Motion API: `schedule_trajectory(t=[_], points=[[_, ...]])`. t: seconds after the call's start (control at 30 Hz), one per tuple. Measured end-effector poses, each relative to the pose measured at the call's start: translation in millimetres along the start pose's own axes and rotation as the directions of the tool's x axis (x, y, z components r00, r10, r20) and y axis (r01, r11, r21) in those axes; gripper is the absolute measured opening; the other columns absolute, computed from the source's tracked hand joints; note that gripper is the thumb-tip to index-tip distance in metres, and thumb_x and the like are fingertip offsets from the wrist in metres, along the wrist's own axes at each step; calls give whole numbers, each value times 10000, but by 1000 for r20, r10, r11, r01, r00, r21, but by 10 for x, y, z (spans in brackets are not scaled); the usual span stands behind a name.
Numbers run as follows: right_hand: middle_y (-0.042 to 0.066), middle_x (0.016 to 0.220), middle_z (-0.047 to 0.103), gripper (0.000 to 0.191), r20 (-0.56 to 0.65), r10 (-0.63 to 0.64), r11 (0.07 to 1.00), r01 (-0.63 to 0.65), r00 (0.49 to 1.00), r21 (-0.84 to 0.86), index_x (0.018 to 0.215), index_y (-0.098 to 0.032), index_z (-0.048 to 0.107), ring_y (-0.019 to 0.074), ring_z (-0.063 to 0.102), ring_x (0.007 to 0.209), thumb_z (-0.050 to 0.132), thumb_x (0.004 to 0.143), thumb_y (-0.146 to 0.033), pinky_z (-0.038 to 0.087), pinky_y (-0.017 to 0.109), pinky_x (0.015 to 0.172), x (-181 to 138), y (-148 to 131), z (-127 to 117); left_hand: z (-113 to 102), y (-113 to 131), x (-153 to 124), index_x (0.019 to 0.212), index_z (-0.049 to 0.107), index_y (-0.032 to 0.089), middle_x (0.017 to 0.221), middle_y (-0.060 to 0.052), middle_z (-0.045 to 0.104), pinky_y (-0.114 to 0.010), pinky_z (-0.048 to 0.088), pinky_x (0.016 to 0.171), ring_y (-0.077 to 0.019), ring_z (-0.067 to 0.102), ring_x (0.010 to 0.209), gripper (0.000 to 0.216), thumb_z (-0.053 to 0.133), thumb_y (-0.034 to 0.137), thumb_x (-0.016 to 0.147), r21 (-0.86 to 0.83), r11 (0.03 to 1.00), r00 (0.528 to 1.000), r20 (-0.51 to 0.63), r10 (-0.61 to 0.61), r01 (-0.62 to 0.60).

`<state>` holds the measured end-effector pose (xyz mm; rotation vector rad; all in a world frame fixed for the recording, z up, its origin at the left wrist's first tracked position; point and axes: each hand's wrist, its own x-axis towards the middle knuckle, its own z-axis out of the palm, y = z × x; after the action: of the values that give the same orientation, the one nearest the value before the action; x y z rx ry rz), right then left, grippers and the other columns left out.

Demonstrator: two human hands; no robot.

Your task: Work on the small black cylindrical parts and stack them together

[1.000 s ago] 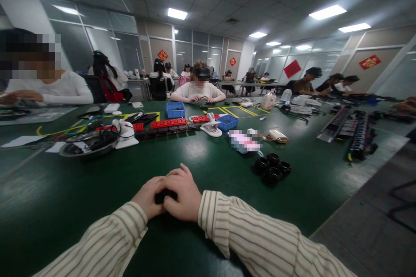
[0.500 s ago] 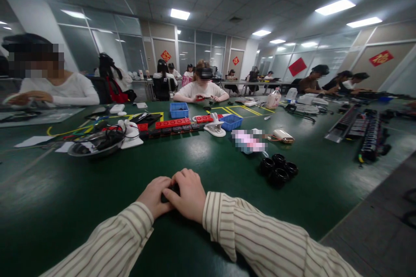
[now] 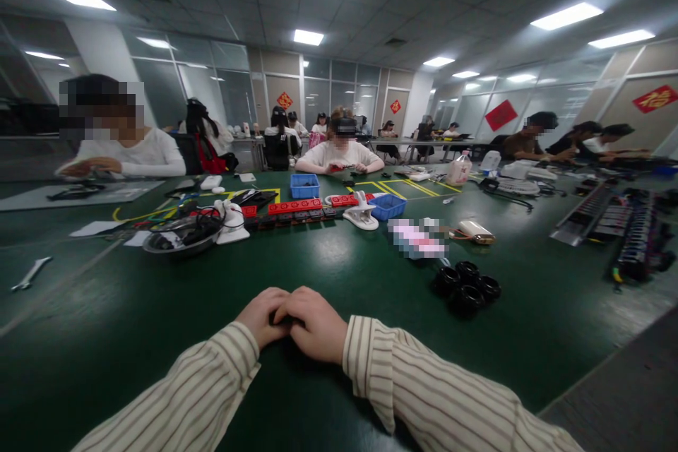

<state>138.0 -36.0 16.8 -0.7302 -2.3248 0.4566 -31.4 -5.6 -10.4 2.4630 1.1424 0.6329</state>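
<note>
Near the front of the green table [image 3: 212,293], my left hand [image 3: 260,316] and my right hand [image 3: 318,327] meet with fingers curled and overlapping. Something dark shows in the small gap between them. Its shape is mostly covered, so I cannot make out what it is. Right of my hands stands a cluster of several glossy black ring-shaped parts [image 3: 470,299]. Just behind these lies a blurred pink and light-blue item [image 3: 418,240].
Across the table are a metal bowl [image 3: 183,249] of black cables, red and black strip modules [image 3: 294,207], white clamps [image 3: 361,213] and blue bins [image 3: 304,186], [image 3: 388,207]. A wrench [image 3: 32,274] lies far left. Co-workers sit opposite and at both sides.
The view has tilted up and turned left, bringing the wrench into sight. My hands stay together; my right fingers have shifted, and less of the dark thing shows.
</note>
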Motion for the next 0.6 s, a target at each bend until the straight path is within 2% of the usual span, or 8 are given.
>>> schedule_trajectory(t=[0.17, 0.3, 0.43, 0.5, 0.6], points=[[65, 1074, 502, 315, -96, 168, 986, -167, 981, 14, 1058, -161, 514, 187, 435, 1008, 584, 751, -186, 355, 326, 894, 0, 0, 22, 54, -12, -8, 1008, 556, 148, 1030, -80, 595, -371, 406, 899, -248, 534, 983, 421, 592, 231, 597, 42, 997, 996, -63, -69, 72], [66, 1029, 478, 269, -174, 320, 943, -331, 931, -36, 1050, -176, 495, 196, 441, 966, 536, 809, -288, 365, 357, 862, 11, 8, 96, 121, 155, 2, 1076, 497, 164, 1048, -89, 579, -389, 378, 911, -265, 525, 995, 510, 620, 231, 585, 134, 967, 969, -147, -198, 218], [60, 960, 482, 221, -212, 381, 911, -405, 900, -81, 991, -184, 510, 200, 455, 912, 530, 816, -317, 375, 354, 811, 36, 21, 181, 144, 289, 36, 990, 541, 162, 944, -76, 602, -383, 387, 866, -256, 545, 933, 339, 552, 178, 651, 200, 901, 920, -160, -358, 386], [58, 941, 486, 190, -234, 388, 906, -416, 892, -84, 959, -186, 518, 198, 458, 897, 530, 816, -310, 377, 348, 794, 60, 43, 211, 134, 292, 53, 918, 572, 162, 889, -73, 611, -390, 388, 844, -259, 553, 901, 256, 518, 150, 668, 213, 885, 908, -161, -386, 414], [45, 909, 497, 164, -247, 377, 913, -403, 893, -62, 906, -184, 533, 189, 459, 880, 571, 783, -284, 375, 339, 789, 113, 92, 221, 98, 230, 70, 932, 586, 159, 896, -71, 622, -380, 387, 848, -257, 555, 907, 304, 534, 123, 634, 193, 896, 914, -156, -374, 399]])
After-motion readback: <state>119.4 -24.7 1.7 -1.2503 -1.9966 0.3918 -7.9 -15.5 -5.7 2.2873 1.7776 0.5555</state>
